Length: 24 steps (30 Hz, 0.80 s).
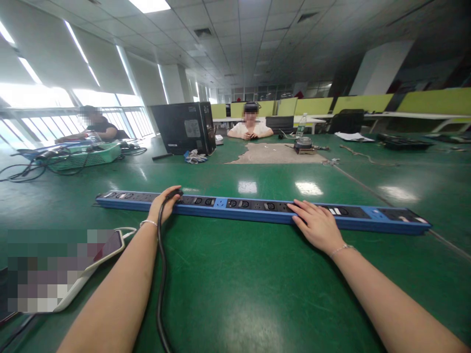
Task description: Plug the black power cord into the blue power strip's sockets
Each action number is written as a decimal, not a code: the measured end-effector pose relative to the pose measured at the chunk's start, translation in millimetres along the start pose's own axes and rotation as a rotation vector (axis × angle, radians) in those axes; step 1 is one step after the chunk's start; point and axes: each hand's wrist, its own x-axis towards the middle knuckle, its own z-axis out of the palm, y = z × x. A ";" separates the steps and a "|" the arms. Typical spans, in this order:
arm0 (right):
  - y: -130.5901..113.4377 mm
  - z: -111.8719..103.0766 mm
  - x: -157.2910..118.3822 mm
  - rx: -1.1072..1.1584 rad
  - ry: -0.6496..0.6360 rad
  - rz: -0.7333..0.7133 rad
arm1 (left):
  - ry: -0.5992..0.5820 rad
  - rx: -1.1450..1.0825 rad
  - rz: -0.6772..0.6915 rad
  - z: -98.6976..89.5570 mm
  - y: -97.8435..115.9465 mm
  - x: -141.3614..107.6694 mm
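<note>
A long blue power strip (235,213) with black socket sections lies across the green table. My left hand (162,205) is closed around a black plug (174,193) at the strip's left part, over a socket. Whether the plug sits fully in the socket cannot be made out. From it a thick black power cable (161,274) runs down past my wrist to the bottom edge. My right hand (314,223) lies flat on the strip right of its middle, fingers stretched out over the sockets and holding nothing.
A phone-like device (73,269) lies at lower left. Behind stand a green basket (88,156) with cables, a black computer case (184,128), gloves (195,157) and a bottle (301,126). One person (250,128) sits opposite, another (97,125) at far left.
</note>
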 end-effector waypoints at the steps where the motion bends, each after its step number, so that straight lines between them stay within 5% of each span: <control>1: 0.4 0.2 0.0 -0.001 -0.001 -0.004 | -0.028 0.002 0.023 1.9 1.8 0.3; 24: 1.1 1.9 0.3 0.030 0.014 0.010 | -0.165 0.145 0.219 13.9 3.1 -4.5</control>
